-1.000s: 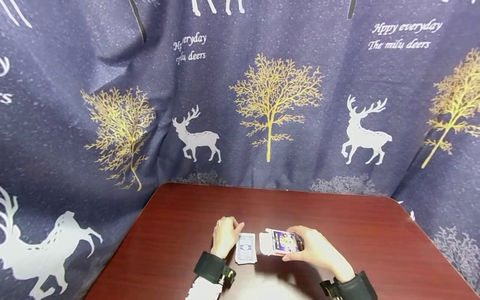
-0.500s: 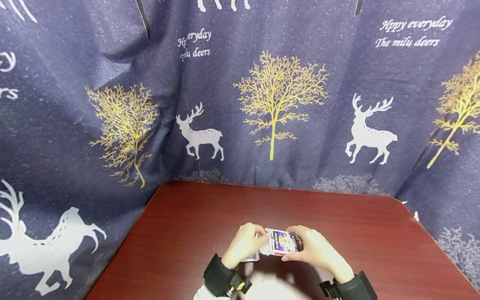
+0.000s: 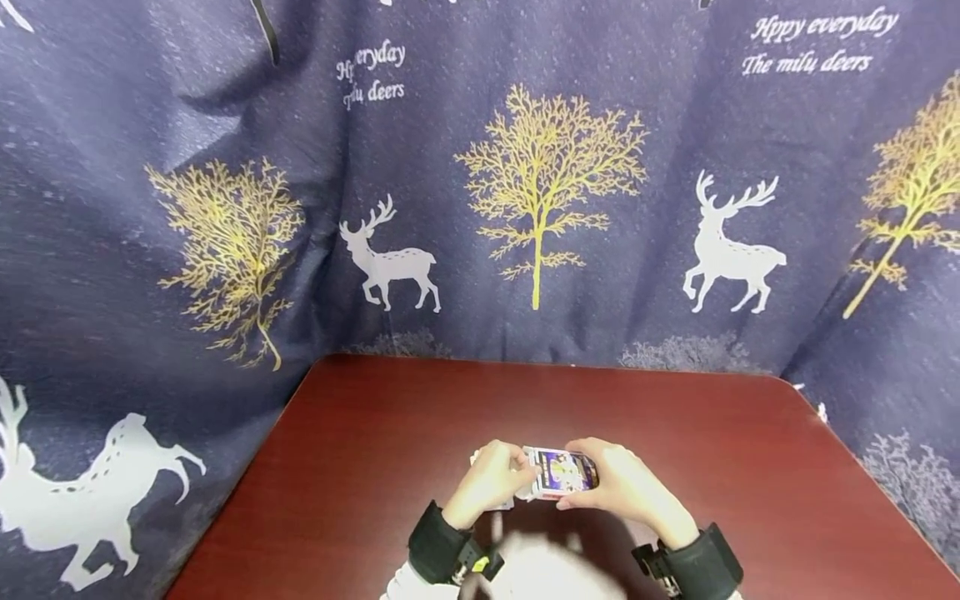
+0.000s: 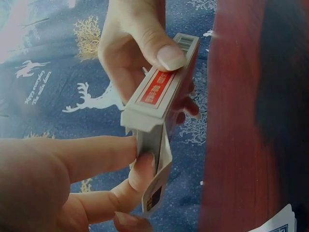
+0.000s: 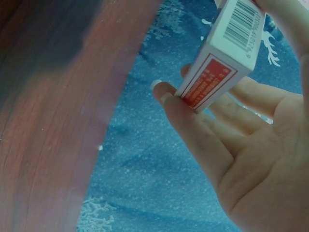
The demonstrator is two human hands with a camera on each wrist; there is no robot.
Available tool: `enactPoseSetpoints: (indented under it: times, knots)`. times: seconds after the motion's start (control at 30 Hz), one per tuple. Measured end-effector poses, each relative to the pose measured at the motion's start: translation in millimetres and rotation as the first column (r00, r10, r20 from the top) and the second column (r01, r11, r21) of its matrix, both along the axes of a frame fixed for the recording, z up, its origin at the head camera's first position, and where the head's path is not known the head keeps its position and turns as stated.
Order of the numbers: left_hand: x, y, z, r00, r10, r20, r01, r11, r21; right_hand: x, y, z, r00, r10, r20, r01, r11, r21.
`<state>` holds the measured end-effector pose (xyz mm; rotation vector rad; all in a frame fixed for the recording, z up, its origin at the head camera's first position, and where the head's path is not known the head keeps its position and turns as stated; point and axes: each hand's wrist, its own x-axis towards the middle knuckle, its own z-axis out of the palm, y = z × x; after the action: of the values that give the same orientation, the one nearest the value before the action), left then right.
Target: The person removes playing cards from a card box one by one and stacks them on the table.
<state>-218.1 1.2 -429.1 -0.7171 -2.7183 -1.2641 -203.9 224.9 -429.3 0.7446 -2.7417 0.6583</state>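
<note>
1. Two hands meet over the table (image 3: 360, 433): my right hand (image 3: 626, 487) grips the card box (image 3: 561, 472), thumb on top.
2. My left hand (image 3: 491, 482) pinches the box's open flap (image 4: 157, 186).
3. Loose cards (image 3: 501, 502) lie just beneath my left hand.

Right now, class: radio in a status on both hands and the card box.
Right hand grips white-and-purple cardboard card box. Left hand pinches its open flap end. Blue-backed card deck on table underneath; nothing blocking.
</note>
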Motion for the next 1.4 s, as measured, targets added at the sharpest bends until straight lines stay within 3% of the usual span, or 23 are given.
enactPoseSetpoints:
  times: [0.23,0.53,0.7,1.03,1.17,1.4]
  knots:
    - [-17.1,-13.6,9.0,0.996,0.008,0.091,-0.007,1.000,-0.011,-16.2,-5.5,8.9,1.000,-0.003,-0.007,0.003,1.000,0.021]
    - [-35.9,-25.8,23.8,0.998,0.021,0.056,-0.019,0.999,-0.051,-34.7,-9.9,20.0,1.000,0.011,-0.028,-0.011,1.000,0.009]
    - [-44.5,-27.1,31.2,0.999,-0.019,0.031,0.022,0.997,-0.080,-43.6,-6.7,25.0,1.000,0.008,-0.027,-0.007,1.000,0.009]
    - [-64.6,-31.1,43.1,0.985,-0.039,0.170,0.038,0.999,0.007,-56.3,2.7,34.1,1.000,-0.006,-0.001,0.006,1.000,0.025]
    - [-61.5,-28.8,39.2,0.972,-0.053,0.227,0.044,0.998,0.047,-52.8,5.1,29.8,1.000,-0.013,0.011,0.013,1.000,0.028]
    - [-32.4,-27.7,8.0,0.929,-0.084,0.359,0.036,0.990,0.138,-20.2,7.4,0.6,0.996,-0.025,0.086,0.023,1.000,0.020]
